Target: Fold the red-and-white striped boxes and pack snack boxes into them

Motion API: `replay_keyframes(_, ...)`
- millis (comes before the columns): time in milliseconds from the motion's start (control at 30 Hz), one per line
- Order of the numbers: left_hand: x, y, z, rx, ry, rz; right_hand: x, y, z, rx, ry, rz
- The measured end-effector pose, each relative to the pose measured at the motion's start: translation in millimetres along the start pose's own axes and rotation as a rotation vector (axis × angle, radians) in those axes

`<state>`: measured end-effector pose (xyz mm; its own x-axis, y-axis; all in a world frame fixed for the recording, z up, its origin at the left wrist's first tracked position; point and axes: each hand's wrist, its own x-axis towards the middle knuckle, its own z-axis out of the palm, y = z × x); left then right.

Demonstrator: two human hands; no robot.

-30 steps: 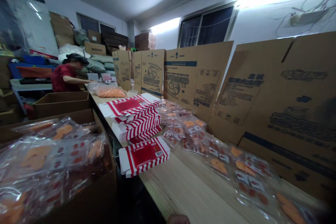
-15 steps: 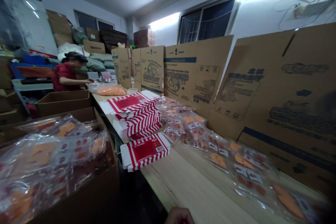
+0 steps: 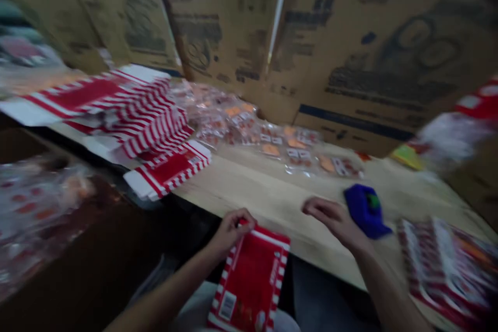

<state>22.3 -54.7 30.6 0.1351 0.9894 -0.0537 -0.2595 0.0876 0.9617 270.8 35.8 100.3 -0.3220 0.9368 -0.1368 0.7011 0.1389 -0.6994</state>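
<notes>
My left hand is closed on the top edge of a red-and-white striped carton that stands over my lap at the table's near edge. My right hand hovers over the wooden table with its fingers curled loosely and nothing in them. A blue object lies just right of that hand, touching or nearly touching it. The picture is smeared by motion.
A stack of flat striped cartons lies at the left of the table. Clear packets of orange snacks are strewn along the back. Tall brown cardboard boxes wall the far side. A box of packets stands at left, more packets at right.
The view has swung down from the room to the table. Both my hands and the striped carton in my left hand have come into sight; the person at the back is out of frame.
</notes>
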Motion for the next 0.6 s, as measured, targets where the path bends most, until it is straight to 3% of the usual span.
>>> replay_keyframes(67, 1.5, -1.1, 2.3, 0.015, -0.056, -0.021, -10.5, -2.4, 1.9, 0.08, -0.279, -0.12)
replay_keyframes(133, 1.9, -0.9, 4.8, 0.041, -0.097, -0.021, -3.3, -12.7, 6.8, 0.139, -0.566, -0.307)
replay_keyframes(267, -0.7, 1.9, 8.6, 0.068, -0.131, -0.016, 18.8, -33.7, 20.1, 0.059, -0.847, -0.48)
replay_keyframes(400, 0.0, 1.7, 9.7, 0.057, -0.147, -0.043, 22.4, -38.6, 30.4, -0.045, -0.876, -0.507)
replay_keyframes(600, 0.2, 1.7, 15.3, 0.067, -0.088, -0.02, 14.3, -41.2, 33.9, -0.275, -0.699, -0.438)
